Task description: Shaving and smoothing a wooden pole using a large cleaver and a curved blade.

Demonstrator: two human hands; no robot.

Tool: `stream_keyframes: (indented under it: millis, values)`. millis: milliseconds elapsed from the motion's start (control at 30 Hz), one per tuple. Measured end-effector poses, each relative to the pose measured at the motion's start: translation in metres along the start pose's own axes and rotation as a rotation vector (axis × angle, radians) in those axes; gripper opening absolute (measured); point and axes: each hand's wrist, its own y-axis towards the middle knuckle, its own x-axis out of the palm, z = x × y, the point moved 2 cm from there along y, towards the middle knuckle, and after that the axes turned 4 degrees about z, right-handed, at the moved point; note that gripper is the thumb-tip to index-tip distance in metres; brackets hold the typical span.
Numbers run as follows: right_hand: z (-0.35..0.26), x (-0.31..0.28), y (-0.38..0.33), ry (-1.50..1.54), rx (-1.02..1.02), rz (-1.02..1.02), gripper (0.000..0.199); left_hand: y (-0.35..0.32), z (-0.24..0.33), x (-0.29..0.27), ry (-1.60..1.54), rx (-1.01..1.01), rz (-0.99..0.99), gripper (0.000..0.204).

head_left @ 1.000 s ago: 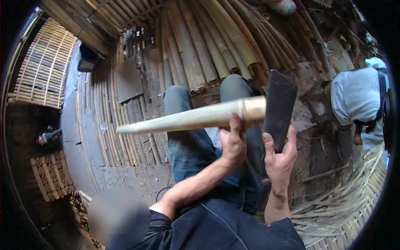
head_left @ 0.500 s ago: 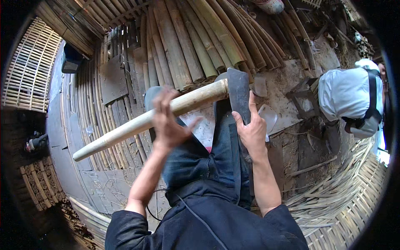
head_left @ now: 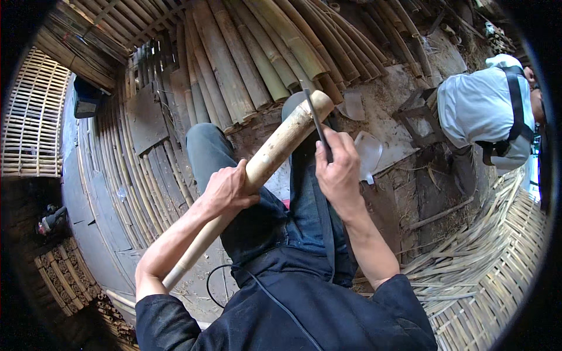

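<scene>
Between the hands, left (head_left: 225,190) gripping, right (head_left: 339,169) beside, slants the bamboo pole (head_left: 263,167).

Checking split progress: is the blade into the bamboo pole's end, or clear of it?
On the end: the blade, edge-on, crosses the bamboo pole tip. Depth: cannot tell. Right hand holds the blade, left hand the pole.

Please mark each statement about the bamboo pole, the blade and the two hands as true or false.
1. The left hand grips the bamboo pole. True.
2. The right hand is empty. False: it holds a dark blade.
3. The blade touches the pole's far end. True.
4. The pole lies flat on the floor. False: it is held slanted across the lap.
5. Another person in a pale top is at the right. True.
</scene>
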Motion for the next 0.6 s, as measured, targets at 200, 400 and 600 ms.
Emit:
stream_keyframes:
  millis: [200, 400, 600]
  values:
    - [-0.019, 0.020, -0.013, -0.060, -0.207, -0.077, 0.055, -0.012, -0.004, 0.009, -0.183, 0.008, 0.235, 0.085]
    - [-0.022, 0.035, -0.028, 0.058, -0.292, -0.179, 0.059, 0.005, -0.009, 0.011, -0.460, 0.043, 0.225, 0.095]
    - [-0.031, 0.053, -0.038, 0.099, -0.334, -0.274, 0.054, 0.011, -0.011, 0.009, -0.460, -0.008, 0.162, 0.084]
